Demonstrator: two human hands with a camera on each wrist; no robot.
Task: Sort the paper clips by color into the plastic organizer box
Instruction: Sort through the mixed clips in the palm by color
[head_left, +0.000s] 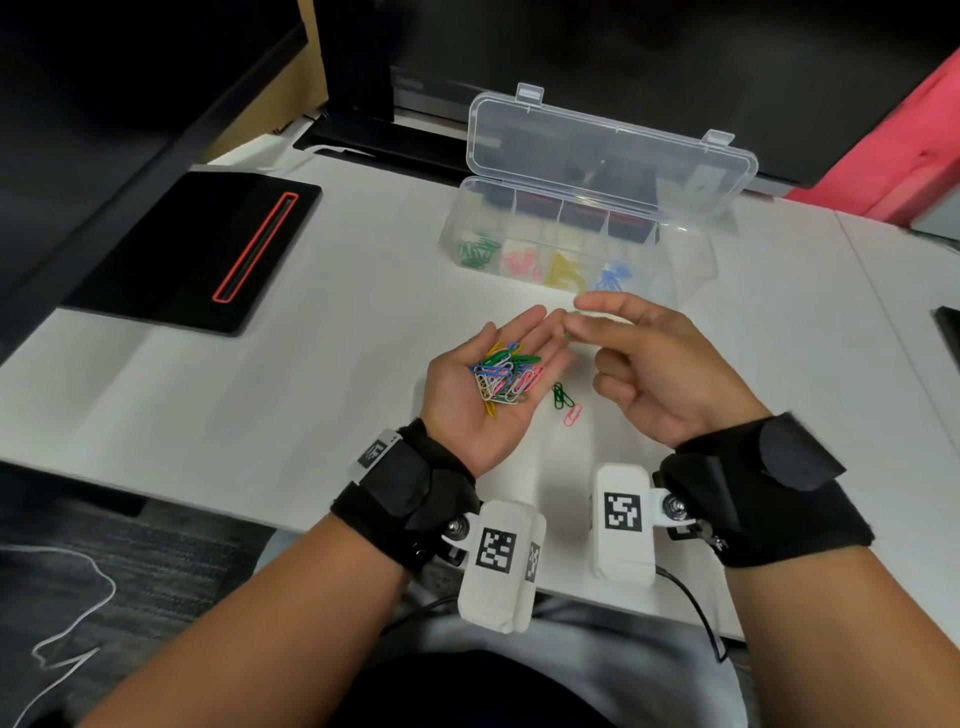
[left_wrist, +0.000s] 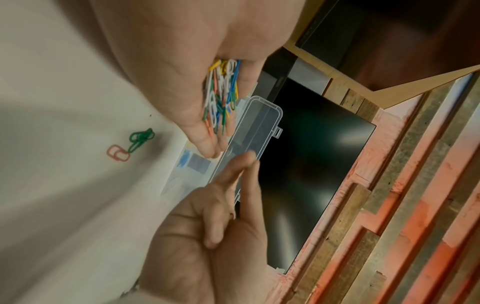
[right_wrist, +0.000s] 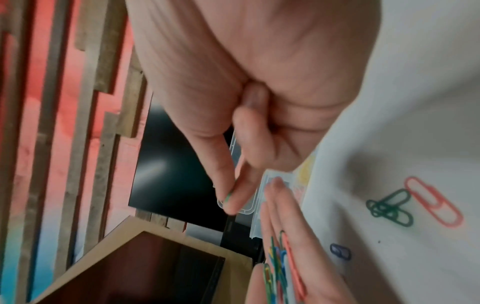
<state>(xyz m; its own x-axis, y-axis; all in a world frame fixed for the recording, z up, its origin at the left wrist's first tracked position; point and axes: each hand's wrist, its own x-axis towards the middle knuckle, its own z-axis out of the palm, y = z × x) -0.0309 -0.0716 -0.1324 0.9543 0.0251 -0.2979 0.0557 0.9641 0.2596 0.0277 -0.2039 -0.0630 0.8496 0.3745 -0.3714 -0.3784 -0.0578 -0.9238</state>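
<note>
Four box (head_left: 680, 244) compartments partly filled by color; mixed clips (head_left: 503, 375) left on flat left hand (head_left: 485, 384); right hand (head_left: 660, 364) fingers (right_wrist: 231, 202) pinch green clip (right_wrist: 227, 197).

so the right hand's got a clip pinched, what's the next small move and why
Probably carry it forward and left to the organizer box's leftmost compartment. The right hand pinches what looks like a green clip between thumb and forefinger, and the green clips already sit there. The left hand cups the unsorted pile.
</note>
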